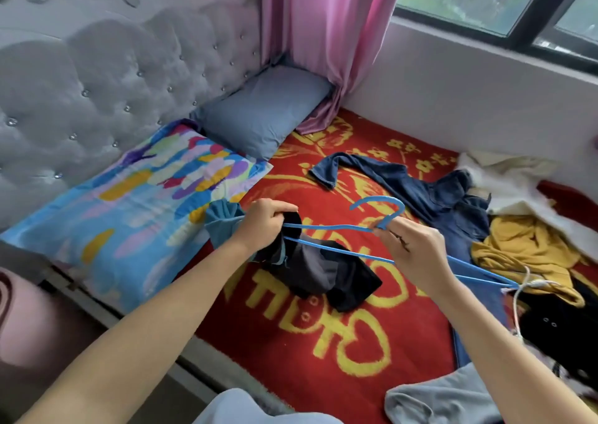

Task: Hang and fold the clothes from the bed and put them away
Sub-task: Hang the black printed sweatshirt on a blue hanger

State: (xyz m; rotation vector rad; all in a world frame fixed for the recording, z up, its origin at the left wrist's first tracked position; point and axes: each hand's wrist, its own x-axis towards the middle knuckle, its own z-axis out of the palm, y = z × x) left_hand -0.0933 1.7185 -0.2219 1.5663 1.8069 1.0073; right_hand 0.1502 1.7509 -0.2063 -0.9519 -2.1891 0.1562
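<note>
Right grip (417, 252) on thin blue hanger (378, 199)

The hanger (378, 199) is blue, the garment (323, 271) on it black. The blanket (275, 326) is red with yellow flowers, and the curtain (323, 35) pink.

A thin blue hanger (336, 228) is held above the bed (323, 359). A dark garment (320, 275) is bunched at its left end and droops onto the red cover. To the right, jeans (453, 210), a white garment (504, 177), a yellow garment (517, 245) and a black garment (556, 326) lie crumpled together. A grey garment (437, 401) lies at the near edge.
</note>
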